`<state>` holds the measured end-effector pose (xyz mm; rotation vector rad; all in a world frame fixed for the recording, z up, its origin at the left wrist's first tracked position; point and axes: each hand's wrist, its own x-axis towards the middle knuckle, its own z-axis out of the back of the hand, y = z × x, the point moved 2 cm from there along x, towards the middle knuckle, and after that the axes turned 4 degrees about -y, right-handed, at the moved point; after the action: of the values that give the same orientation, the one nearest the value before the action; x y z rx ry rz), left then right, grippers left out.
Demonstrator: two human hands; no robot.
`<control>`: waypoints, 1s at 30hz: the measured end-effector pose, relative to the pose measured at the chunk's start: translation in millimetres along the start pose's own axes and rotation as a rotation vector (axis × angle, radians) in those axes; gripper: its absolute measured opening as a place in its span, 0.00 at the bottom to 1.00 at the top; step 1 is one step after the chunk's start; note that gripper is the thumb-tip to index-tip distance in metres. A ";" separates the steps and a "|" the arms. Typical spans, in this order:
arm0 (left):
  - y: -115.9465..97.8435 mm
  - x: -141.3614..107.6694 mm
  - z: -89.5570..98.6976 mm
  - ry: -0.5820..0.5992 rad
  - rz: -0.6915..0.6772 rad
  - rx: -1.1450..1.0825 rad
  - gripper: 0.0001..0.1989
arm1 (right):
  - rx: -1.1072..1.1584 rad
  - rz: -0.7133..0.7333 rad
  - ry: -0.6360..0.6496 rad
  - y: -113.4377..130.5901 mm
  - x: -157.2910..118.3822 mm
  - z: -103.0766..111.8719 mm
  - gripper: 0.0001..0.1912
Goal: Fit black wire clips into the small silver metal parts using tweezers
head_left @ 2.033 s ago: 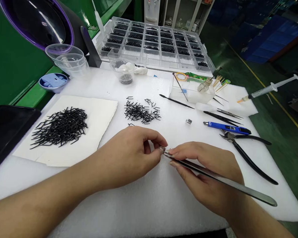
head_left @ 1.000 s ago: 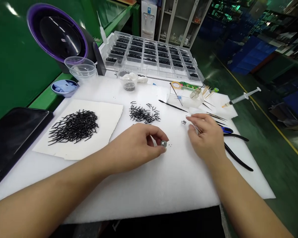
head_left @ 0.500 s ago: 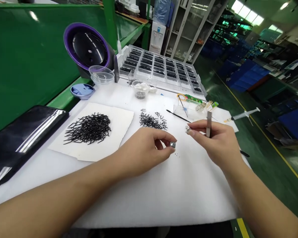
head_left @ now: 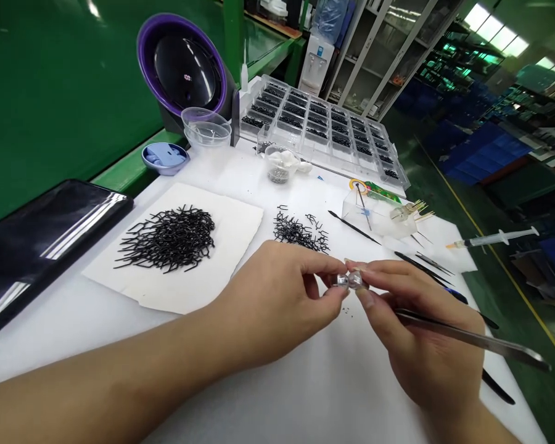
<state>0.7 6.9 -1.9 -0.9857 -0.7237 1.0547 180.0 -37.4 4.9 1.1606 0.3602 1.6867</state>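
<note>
My left hand (head_left: 282,296) is closed in a pinch on a small shiny metal piece (head_left: 341,280). Thumb and fingertips of my right hand (head_left: 425,320) pinch a second small silvery piece (head_left: 355,280), and the two pieces meet or nearly meet. Metal tweezers (head_left: 481,339) lie across the right palm, their far end sticking out to the right. Beyond my left hand is a loose pile of small black bent wire-like parts (head_left: 300,234). A larger heap of black bent pieces (head_left: 173,237) rests on a white paper sheet (head_left: 240,216) at the left.
A compartment tray (head_left: 324,132) of black parts stands at the back, near a purple-rimmed fan-like device (head_left: 182,65). Clear cups (head_left: 208,129), a blue dish (head_left: 165,158) and a black glossy panel (head_left: 50,240) are on the left. A syringe (head_left: 494,238) lies at the right edge.
My hands have come together, bringing the two shiny pieces up against each other. The tweezers in my right hand have swung from upright to pointing rightward. The view has shifted slightly.
</note>
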 end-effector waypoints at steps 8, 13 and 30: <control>0.0 -2.5 1.3 -0.011 -0.003 0.020 0.11 | 0.000 0.130 0.011 -1.0 -0.8 -7.7 0.19; 1.4 -2.4 1.5 -0.023 -0.018 0.031 0.09 | 0.026 0.173 0.019 -1.7 -0.5 -12.3 0.22; 2.3 -2.1 2.4 -0.009 0.004 0.007 0.12 | 0.017 0.061 -0.037 -2.9 -5.5 -7.2 0.20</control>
<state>-2.9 6.0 -3.1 -0.9769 -0.7257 1.0648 175.8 -38.8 -3.5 1.2251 0.3192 1.7153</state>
